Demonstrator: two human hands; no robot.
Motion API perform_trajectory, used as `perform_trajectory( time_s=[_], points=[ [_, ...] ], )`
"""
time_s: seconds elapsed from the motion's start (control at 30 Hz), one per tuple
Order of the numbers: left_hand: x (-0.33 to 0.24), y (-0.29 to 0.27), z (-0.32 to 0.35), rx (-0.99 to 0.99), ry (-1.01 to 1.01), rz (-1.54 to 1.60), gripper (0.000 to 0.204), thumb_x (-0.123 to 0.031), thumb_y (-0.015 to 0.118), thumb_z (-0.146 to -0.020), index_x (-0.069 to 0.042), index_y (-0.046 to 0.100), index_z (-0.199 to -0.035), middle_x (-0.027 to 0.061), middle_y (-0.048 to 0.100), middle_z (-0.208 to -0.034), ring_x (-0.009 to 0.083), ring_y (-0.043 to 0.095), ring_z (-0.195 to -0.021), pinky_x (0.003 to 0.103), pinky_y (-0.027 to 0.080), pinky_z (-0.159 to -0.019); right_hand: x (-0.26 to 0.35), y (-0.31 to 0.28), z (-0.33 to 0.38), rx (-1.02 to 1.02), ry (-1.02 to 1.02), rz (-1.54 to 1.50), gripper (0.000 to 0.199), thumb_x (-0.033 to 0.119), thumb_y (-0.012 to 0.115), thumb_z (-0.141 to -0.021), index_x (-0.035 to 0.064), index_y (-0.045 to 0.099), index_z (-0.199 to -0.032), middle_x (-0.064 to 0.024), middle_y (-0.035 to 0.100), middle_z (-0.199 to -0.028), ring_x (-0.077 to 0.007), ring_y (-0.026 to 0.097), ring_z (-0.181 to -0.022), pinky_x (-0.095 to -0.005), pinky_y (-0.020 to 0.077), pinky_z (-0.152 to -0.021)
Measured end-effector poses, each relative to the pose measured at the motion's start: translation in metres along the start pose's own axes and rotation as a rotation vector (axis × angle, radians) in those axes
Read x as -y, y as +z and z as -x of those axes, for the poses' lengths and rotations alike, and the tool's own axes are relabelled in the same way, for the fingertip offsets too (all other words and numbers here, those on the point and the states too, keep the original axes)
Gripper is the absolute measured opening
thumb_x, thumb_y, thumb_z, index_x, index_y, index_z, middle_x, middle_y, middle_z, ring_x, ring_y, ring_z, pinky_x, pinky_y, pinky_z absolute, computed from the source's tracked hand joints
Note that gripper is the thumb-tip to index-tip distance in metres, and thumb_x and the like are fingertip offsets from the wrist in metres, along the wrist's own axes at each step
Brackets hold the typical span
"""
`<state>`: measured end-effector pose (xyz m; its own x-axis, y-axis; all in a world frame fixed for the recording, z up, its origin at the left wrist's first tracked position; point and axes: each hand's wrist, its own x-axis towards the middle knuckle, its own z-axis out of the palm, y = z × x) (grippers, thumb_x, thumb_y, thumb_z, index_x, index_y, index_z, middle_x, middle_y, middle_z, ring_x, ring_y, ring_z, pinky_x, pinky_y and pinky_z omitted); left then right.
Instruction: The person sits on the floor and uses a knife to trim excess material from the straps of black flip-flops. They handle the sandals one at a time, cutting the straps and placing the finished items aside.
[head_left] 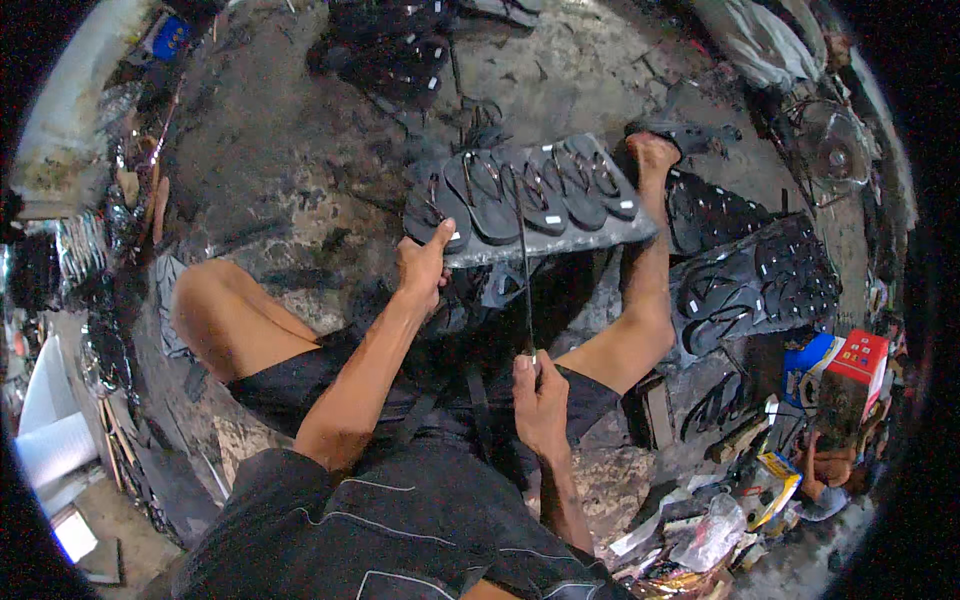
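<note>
Held out over the lap: a grey slab point(595, 238), tilted, bearing a row of dark sandals point(540, 207) with small white tags near the heels. At its near left corner, the left hand point(425, 264), pinching the edge, thumb on top beside the tag of the leftmost sandal point(424, 222), most fingers hidden underneath. Impossible to tell thumb on sandal from thumb on slab alone. Nearer the body, below the slab's front edge and apart from it, the right hand point(543, 400), closed around the lower end of a thin dark rod point(527, 280). Rod running upward across the slab, upper end lost among dark straps; contact or mere overlap, hard to say.

Around the slab, two bare bent legs, with the right foot point(655, 150) just past the far right corner. To the right, more black sandals point(720, 300), crowded and partly indistinct, then a red box point(858, 362), cut into by clutter. At lower right, a crumpled clear plastic bag point(712, 532). Beneath the slab, deep shadow; outer rim, curved and blurred into black.
</note>
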<state>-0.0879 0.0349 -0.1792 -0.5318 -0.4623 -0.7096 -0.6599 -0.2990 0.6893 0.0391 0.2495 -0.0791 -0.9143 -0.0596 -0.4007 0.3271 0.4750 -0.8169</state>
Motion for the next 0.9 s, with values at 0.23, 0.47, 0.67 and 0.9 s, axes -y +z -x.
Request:
perform_trajectory(
  time_s=[0.23, 0.47, 0.67, 0.9],
  points=[
    [-0.006, -0.013, -0.001, 0.223, -0.348, 0.366, 0.039, -0.039, 0.086, -0.081, -0.01, 0.063, -0.095, 0.0014, 0.059, -0.081, 0.0109, 0.053, -0.054, 0.021, 0.037, -0.038, 0.002, 0.023, -0.036, 0.125, 0.048, 0.208, 0.035, 0.034, 0.055, -0.105, 0.0012, 0.056, -0.093, -0.0258, 0.063, -0.071, -0.048, 0.063, -0.067, -0.0542, 0.0448, -0.058],
    [-0.009, -0.017, -0.007, 0.379, -0.419, 0.463, 0.035, -0.038, 0.083, -0.083, -0.01, 0.064, -0.09, 0.001, 0.06, -0.07, 0.0092, 0.047, -0.043, 0.018, 0.036, -0.037, -0.014, 0.063, -0.122, 0.037, -0.003, 0.385, 0.039, 0.033, 0.062, -0.101, -0.0037, 0.062, -0.088, -0.0277, 0.065, -0.075, -0.0489, 0.063, -0.072, -0.0508, 0.0477, -0.063],
    [-0.012, -0.019, -0.005, 0.369, -0.408, 0.47, 0.03, -0.036, 0.081, -0.087, -0.012, 0.064, -0.087, 0.0002, 0.061, -0.067, 0.0079, 0.046, -0.042, 0.02, 0.035, -0.036, -0.07, 0.089, -0.175, -0.039, -0.168, 0.464, 0.036, 0.033, 0.068, -0.093, -0.0026, 0.069, -0.098, -0.028, 0.07, -0.092, -0.0469, 0.067, -0.09, -0.0504, 0.0536, -0.074],
    [-0.002, -0.009, -0.004, 0.401, -0.423, 0.47, 0.031, -0.039, 0.077, -0.089, -0.014, 0.06, -0.095, -0.0004, 0.057, -0.066, 0.0063, 0.038, -0.04, 0.018, 0.03, -0.033, -0.224, 0.059, -0.258, 0.376, -0.362, 0.657, 0.039, 0.03, 0.069, -0.09, -0.0004, 0.066, -0.115, -0.0209, 0.069, -0.115, -0.0389, 0.066, -0.103, -0.0477, 0.051, -0.089]
  ],
)
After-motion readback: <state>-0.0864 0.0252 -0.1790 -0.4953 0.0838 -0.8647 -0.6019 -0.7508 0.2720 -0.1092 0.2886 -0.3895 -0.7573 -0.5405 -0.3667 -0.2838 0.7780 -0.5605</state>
